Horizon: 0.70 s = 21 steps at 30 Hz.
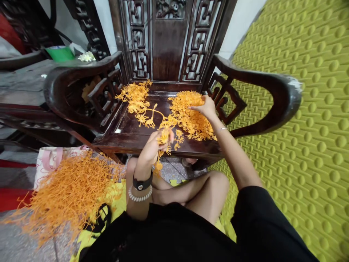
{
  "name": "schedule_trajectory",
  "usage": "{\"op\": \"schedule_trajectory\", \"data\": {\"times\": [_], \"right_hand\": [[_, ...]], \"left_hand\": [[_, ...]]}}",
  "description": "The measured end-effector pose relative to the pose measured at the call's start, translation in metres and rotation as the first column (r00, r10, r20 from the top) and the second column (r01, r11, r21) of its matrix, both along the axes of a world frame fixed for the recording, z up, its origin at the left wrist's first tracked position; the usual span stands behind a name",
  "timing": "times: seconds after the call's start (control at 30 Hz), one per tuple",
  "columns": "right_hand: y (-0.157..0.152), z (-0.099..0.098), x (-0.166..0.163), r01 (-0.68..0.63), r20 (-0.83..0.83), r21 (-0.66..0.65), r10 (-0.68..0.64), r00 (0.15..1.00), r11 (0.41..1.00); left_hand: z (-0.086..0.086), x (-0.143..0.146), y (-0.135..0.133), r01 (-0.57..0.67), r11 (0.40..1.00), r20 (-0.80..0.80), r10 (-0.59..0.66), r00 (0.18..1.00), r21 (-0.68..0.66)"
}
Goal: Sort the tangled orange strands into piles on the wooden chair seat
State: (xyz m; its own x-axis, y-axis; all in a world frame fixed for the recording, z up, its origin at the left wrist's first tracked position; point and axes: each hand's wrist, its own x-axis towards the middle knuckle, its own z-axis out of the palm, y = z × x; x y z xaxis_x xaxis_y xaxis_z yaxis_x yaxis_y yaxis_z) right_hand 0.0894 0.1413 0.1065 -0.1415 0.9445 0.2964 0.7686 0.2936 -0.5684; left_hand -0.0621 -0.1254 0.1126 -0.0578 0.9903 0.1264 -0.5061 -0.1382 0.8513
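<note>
My left hand [156, 146], with a black band and a coiled white bracelet at the wrist, is closed around orange plastic flower pieces [164, 136] over the seat's front edge. A branching orange stem [154, 111] runs up from them across the seat. Over the right-hand pile of orange plastic flower pieces [192, 118], my right hand [206, 107] reaches in with its thumb apart from the fingers; some fingertips are hidden among the pieces. A smaller orange flower cluster [135, 96] lies at the back left of the dark wooden chair seat [131, 136].
A large heap of thin orange stems [73, 185] lies on the floor at left, against a white bag with pink handles [50, 160]. Curved armrests [283, 94] flank the seat. Black sandals [102, 220] lie nearby. Yellow-green padding [308, 145] covers the right side.
</note>
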Motion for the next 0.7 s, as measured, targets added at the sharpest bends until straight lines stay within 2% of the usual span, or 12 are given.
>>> {"op": "schedule_trajectory", "data": {"times": [0.1,0.2,0.27,0.33,0.4,0.47,0.5,0.57,0.7], "right_hand": [[-0.011,-0.002,0.004,-0.029,0.085,0.147,0.016,0.996,0.989],[-0.024,-0.003,0.005,-0.067,0.131,0.082,0.056,0.990,0.994],[-0.042,0.000,0.003,-0.068,0.026,0.129,0.065,0.998,0.989],[-0.071,0.006,-0.001,-0.135,-0.170,0.228,0.176,0.970,0.964],[-0.107,0.015,-0.006,-0.356,-0.302,0.284,0.435,0.848,0.890],[-0.142,0.025,-0.011,-0.607,-0.335,0.271,0.664,0.668,0.747],[-0.156,0.030,-0.014,-0.698,-0.338,0.245,0.734,0.590,0.673],[-0.177,0.036,-0.018,-0.795,-0.372,0.183,0.789,0.488,0.578],[-0.186,0.030,-0.021,-0.873,-0.574,0.129,0.753,0.322,0.471]], "left_hand": [[-0.003,0.006,0.006,-0.083,0.993,-0.024,0.082,0.996,-0.083],[-0.005,0.012,0.011,-0.298,0.932,0.005,0.306,0.952,-0.204],[-0.006,0.014,0.012,-0.383,0.897,0.016,0.396,0.918,-0.220],[-0.008,0.015,0.012,-0.383,0.904,0.021,0.394,0.919,-0.187],[-0.010,0.015,0.012,-0.354,0.924,0.008,0.359,0.933,-0.146],[-0.012,0.015,0.012,-0.325,0.940,-0.007,0.326,0.945,-0.106],[-0.013,0.015,0.011,-0.329,0.940,-0.006,0.330,0.944,-0.090],[-0.016,0.015,0.009,-0.354,0.933,0.009,0.355,0.935,-0.068],[-0.019,0.015,0.003,-0.346,0.936,0.008,0.347,0.938,-0.062]]}}
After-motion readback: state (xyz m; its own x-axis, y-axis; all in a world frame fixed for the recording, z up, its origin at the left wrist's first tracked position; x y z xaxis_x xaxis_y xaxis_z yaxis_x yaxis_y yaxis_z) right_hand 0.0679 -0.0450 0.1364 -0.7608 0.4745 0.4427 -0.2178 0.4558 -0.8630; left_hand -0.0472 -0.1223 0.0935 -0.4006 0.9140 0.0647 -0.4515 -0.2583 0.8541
